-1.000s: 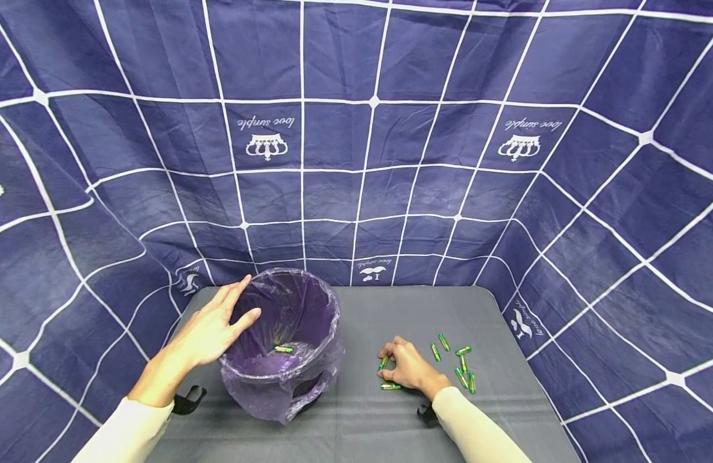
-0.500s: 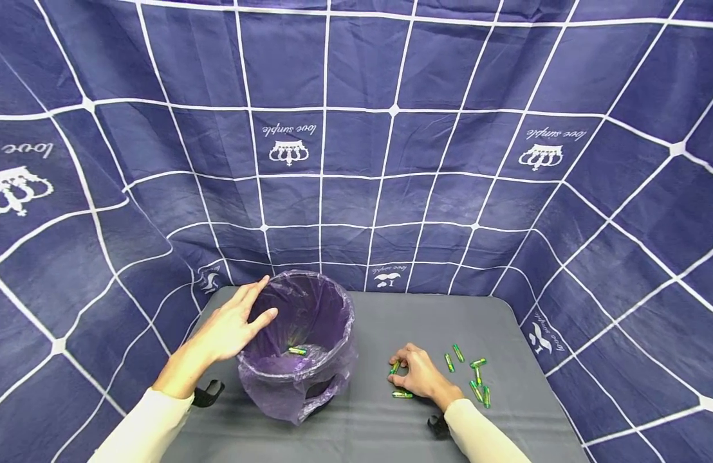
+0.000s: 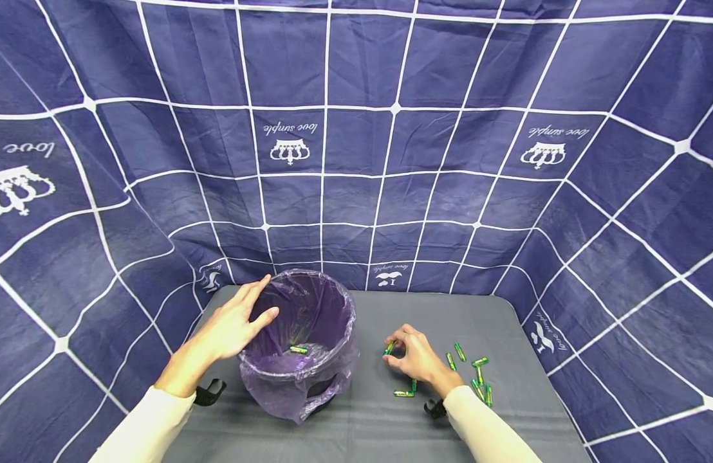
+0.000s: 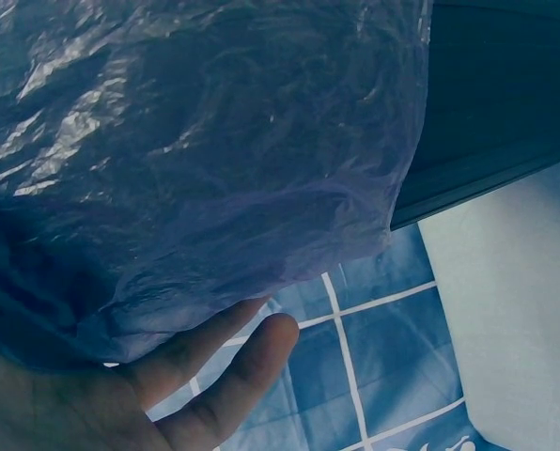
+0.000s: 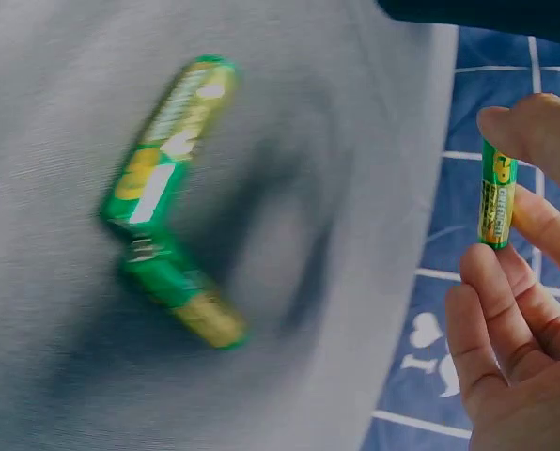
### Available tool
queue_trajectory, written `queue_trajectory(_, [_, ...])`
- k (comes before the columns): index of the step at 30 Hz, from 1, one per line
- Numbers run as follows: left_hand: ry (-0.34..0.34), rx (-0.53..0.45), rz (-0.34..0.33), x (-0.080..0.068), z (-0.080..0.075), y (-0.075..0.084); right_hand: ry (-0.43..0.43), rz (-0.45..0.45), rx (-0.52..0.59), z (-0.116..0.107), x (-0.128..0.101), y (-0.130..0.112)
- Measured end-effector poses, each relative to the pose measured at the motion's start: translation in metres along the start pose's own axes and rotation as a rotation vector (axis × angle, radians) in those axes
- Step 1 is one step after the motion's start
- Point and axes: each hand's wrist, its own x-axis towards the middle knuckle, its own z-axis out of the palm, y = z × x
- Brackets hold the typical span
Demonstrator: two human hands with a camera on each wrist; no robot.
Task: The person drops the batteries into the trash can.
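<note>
Right hand [image 3: 416, 360] above grey table [image 3: 507, 308], fingertips pinching green battery [image 5: 497, 201] upright. Two batteries [image 5: 163, 263] lie on table under wrist, touching in V. More batteries [image 3: 477, 376] scattered just right. Left hand [image 3: 231, 328] flat, fingers straight, against lined bin [image 3: 298, 350] rim; one battery [image 3: 298, 350] inside.

A grey table [image 3: 379, 424] carries a purple-lined bin [image 3: 301, 360] and scattered green batteries [image 3: 478, 379].
</note>
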Motion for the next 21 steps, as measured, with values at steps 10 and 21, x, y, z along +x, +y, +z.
queue_trajectory(10, [-0.012, -0.005, -0.001, 0.001, 0.002, -0.002, 0.042, -0.054, 0.026, -0.025, 0.027, -0.03])
queue_trajectory(21, [-0.017, -0.011, -0.002, 0.002, 0.001, -0.002, 0.162, -0.171, 0.038, -0.057, 0.058, -0.059])
